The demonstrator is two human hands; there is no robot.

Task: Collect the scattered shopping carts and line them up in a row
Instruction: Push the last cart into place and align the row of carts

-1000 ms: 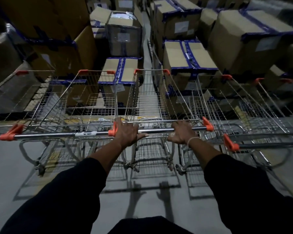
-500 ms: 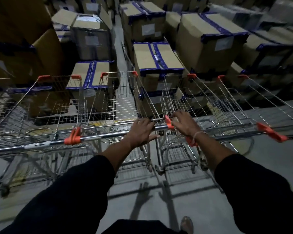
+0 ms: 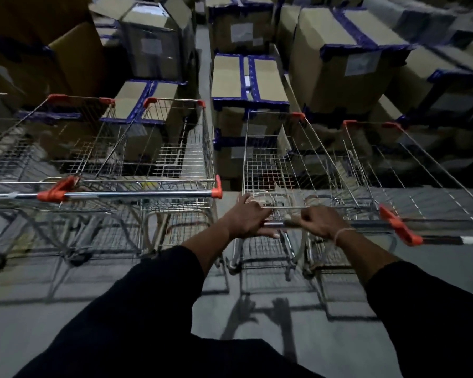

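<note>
Both of your hands were wrapped round the chrome push bar (image 3: 281, 223) of the wire-mesh shopping cart with orange corner caps (image 3: 290, 165) directly in front of you. Your left hand (image 3: 247, 221) held the bar near its left end, fingers curled over the top, and your right hand (image 3: 321, 222) gripped it just beside, toward the middle; neither covered the right-hand stretch that ran out to the orange end cap (image 3: 399, 227).

That cart's basket ran straight away from you toward the stacked cardboard boxes bound with blue tape (image 3: 250, 77). To its left stood a second wire cart with an orange-capped chrome handle (image 3: 137, 195), its long axis parallel, its bar lying a little farther from you than the one you held. A strip of bare grey floor (image 3: 227, 186) separated the two. More carts flanked them: one beyond on the far left (image 3: 66, 137), one to the right (image 3: 410, 165).

The move ahead, I judge, turned on that gap: the neighbour lay to the left of your grip, so your left hand was the nearer one to steer toward it, and a short push forward would bring the handles level.
</note>
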